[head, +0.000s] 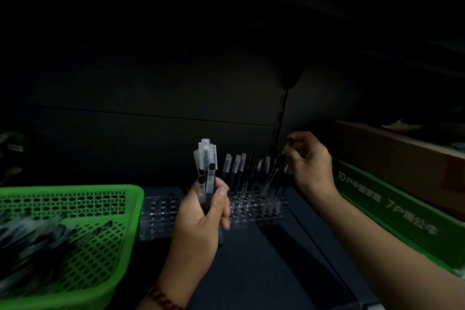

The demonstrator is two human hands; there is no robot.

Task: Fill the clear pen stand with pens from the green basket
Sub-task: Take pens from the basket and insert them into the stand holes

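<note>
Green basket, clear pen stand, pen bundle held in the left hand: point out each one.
green basket point(75, 189), head view, far rim
clear pen stand point(161, 211), head view, empty left section
pen bundle point(206, 158), head view, capped upper ends

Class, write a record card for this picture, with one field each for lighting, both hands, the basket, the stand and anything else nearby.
Lighting: dim, with a dark backing behind.
Left hand: grips a bundle of pens, held upright.
Right hand: pinches a single pen, tilted, with its lower end at the stand.
Green basket: at left, holding loose pens that are blurred.
Clear pen stand: standing pens in its right part; none visible in its left part.
Nearby: green box and brown box at right.
</note>
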